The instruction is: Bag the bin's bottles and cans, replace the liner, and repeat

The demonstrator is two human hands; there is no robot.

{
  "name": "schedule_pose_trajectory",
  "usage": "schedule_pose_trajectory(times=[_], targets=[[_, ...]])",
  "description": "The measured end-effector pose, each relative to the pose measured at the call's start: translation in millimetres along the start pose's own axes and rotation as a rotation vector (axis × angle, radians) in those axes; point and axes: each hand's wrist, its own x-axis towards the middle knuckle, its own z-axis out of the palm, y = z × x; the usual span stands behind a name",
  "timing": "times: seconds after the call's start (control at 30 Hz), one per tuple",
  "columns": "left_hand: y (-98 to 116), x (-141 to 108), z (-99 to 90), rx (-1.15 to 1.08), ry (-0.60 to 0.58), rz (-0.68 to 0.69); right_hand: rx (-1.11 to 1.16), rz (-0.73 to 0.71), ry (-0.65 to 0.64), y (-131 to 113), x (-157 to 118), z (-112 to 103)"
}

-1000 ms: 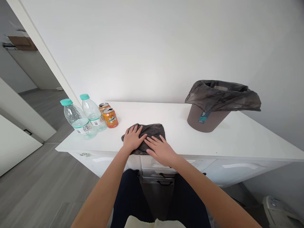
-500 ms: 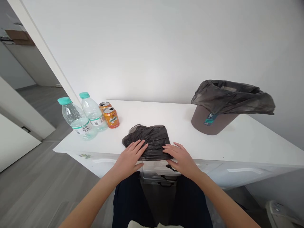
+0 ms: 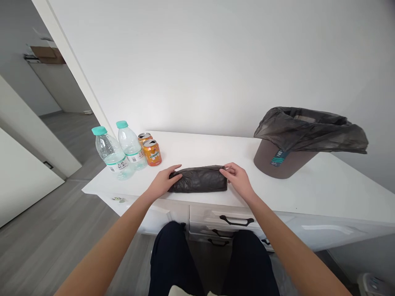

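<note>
A black plastic bag (image 3: 199, 179), folded into a long narrow bundle, lies near the front edge of the white cabinet top (image 3: 197, 144). My left hand (image 3: 162, 181) grips its left end, thumb on top and the other fingers behind it. At the right end my right hand (image 3: 237, 179) pinches the bag's upper corner between thumb and fingers.
Two clear bottles (image 3: 112, 158) with green caps and two orange cans (image 3: 152, 153) stand at the left. On the right is a brown bin (image 3: 274, 160) lined with a black bag (image 3: 311, 131). A white wall rises behind; drawers with black handles (image 3: 236, 221) are below.
The black bag has gone from a wide, loose fold to a narrower bundle. Both hands have moved from lying on it to holding its ends. The view has shifted slightly.
</note>
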Motion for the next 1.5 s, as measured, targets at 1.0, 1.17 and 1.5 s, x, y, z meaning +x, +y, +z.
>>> schedule_pose_trajectory(times=[1.0, 1.17, 1.5], targets=[[5.0, 15.0, 82.9, 0.522, -0.029, 0.1, -0.879, -0.19, -0.489, -20.2, -2.0, 69.9], [8.1, 14.9, 78.2, 0.448, -0.046, 0.05, -0.892, -0.147, -0.523, -26.3, -0.8, 64.6], [2.5, 8.7, 67.1, 0.458, 0.009, -0.071, -0.929, -0.043, -0.477, -24.0, 4.7, 52.4]])
